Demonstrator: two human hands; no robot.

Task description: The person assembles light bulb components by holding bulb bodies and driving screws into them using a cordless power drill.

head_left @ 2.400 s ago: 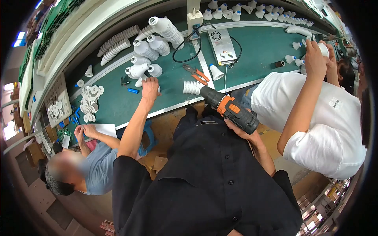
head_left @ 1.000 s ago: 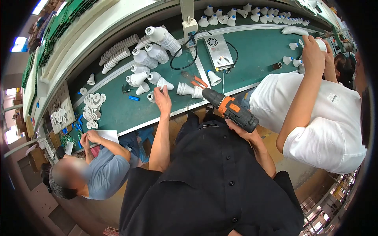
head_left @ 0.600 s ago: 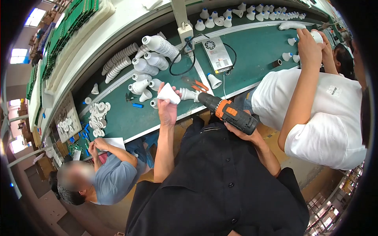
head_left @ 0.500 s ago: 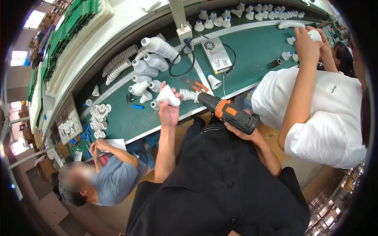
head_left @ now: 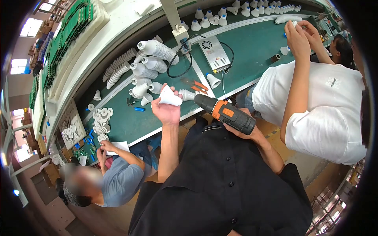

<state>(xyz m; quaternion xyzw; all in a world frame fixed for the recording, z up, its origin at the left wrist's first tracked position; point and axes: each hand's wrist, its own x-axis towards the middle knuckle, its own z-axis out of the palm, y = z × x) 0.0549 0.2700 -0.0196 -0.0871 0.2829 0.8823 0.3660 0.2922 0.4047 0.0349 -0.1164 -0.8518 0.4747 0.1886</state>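
A white cone-shaped housing (head_left: 170,97) lies across the palm of my left hand (head_left: 167,112), with my fingers curled round it above the bench's front edge. My right hand (head_left: 245,133) grips a black and orange power drill (head_left: 228,113), whose chuck points left toward the housing without touching it. Behind the drill's tip, a short stack of white cones (head_left: 187,94) rests on the green bench. Orange-handled pliers (head_left: 200,86) lie beside it, and a single cone with a blue end (head_left: 213,80) stands farther right. Larger nested white housings (head_left: 154,64) are grouped behind my left hand.
A metal power supply (head_left: 214,54) with a black cable sits on the green bench (head_left: 252,59). White discs (head_left: 102,120) lie at the left. A person in blue (head_left: 122,181) works at the left, another in a white shirt (head_left: 323,106) at the right.
My left hand has picked up a white housing from the bench and brought it nearer the drill. The drill stays in my right hand. The view has shifted slightly.
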